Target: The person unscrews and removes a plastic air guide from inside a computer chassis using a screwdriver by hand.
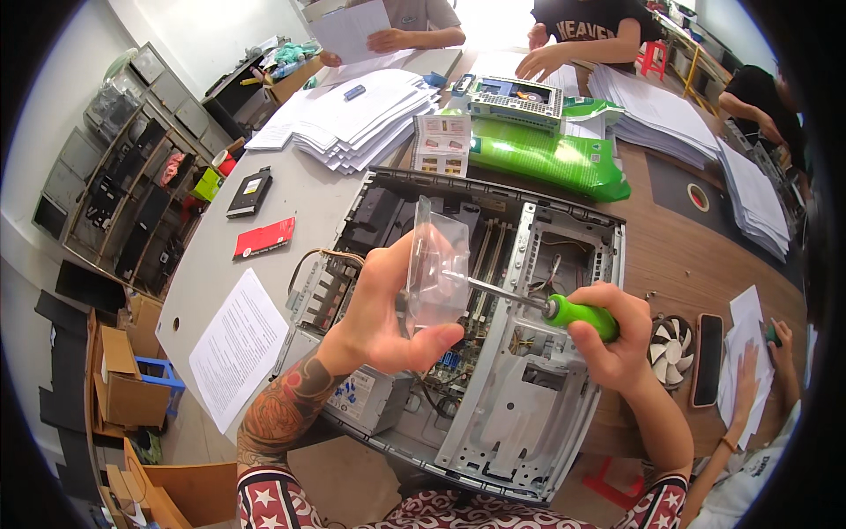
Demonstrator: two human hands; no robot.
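Note:
My left hand [397, 309] grips a clear plastic blister pack [445, 264] between thumb and fingers, holding it up over an opened desktop computer case [493, 432]. In my right hand [612, 339] is a screwdriver [577, 317] with a green handle. Its metal shaft points left, and the tip meets or passes into the clear plastic; exactly how is hard to see. Beneath both hands the case lies flat with its cover off, showing a circuit board [449, 360], a metal drive cage and a power supply [366, 401].
Stacked papers [352, 119], a green plastic bag [546, 159] and a metal drive unit [515, 99] lie beyond the case. To its right are a fan [671, 353] and a phone [708, 360]. A black drive [250, 192] and red card [264, 238] sit left. Other people work around the table.

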